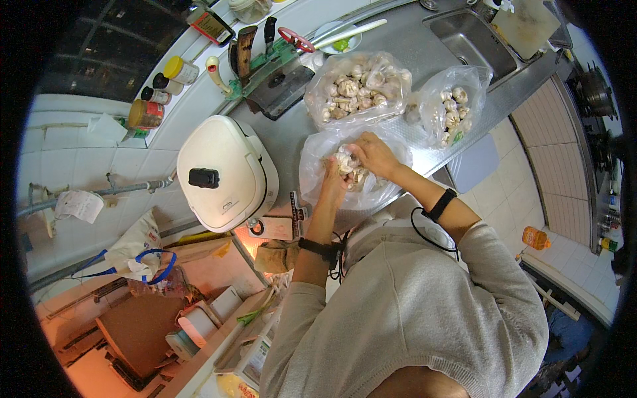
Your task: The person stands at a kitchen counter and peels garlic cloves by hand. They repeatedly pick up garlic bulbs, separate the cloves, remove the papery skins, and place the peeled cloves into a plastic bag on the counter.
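My left hand (334,183) and my right hand (375,155) meet over an opened clear plastic bag (318,144) near the counter edge. Between them they hold a whitish garlic bulb (344,162), with the fingers of both on it. Beneath my hands, papery garlic pieces or skins (357,179) lie in the bag; the hands partly hide them. Just behind stands a larger clear bag full of garlic bulbs (349,88). To its right, a smaller clear bag holds several garlic bulbs (452,118) near the front edge.
A white rice cooker (224,169) stands left of the bags. Behind are a knife holder with knives (278,74), red-handled scissors (296,40) and a plate (354,44) with something green. The steel sink (470,42) is at the back right. Jars (181,69) line the sill.
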A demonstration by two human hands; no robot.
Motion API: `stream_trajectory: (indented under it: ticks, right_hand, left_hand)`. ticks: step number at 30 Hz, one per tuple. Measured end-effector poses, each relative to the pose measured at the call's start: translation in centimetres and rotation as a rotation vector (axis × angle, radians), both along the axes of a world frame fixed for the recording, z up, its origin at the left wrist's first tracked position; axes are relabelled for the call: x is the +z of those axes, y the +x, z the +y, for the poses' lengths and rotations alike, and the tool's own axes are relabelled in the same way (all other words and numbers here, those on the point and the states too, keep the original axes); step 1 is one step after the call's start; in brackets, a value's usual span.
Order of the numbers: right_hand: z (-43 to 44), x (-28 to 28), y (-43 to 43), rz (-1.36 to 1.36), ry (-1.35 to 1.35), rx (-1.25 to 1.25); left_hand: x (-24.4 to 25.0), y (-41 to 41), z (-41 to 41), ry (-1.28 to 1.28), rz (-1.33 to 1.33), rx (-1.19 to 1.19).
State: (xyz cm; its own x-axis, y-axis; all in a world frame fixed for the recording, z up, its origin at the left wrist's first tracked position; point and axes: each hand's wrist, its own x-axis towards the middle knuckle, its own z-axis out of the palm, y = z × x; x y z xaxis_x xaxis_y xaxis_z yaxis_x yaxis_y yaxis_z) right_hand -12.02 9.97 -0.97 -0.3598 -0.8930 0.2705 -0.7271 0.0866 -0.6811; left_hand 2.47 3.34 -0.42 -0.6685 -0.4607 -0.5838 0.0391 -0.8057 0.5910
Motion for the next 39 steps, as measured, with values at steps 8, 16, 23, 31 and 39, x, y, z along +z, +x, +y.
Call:
stream_trajectory:
  ticks: [8,16,23,31,39]
  right_hand:
    - [-0.1,3.9,1.5,-0.174,0.357,0.212]
    - [0.2,0.1,1.8,-0.271,0.178,0.068]
    - [0.9,0.6,0.1,-0.142,0.389,-0.009]
    - [0.0,1.8,1.9,-0.400,0.400,0.023]
    - [0.6,-1.0,1.2,-0.686,0.221,-0.020]
  left_hand:
    - [-3.6,0.6,0.2,0.109,0.103,-0.023]
    - [-1.7,0.2,0.7,0.079,0.067,-0.130]
    - [0.3,-0.1,0.4,0.140,0.066,0.111]
    - [-1.0,-0.3,0.7,-0.086,-0.073,0.111]
    - [-1.2,-0.7,0.1,0.000,0.058,-0.041]
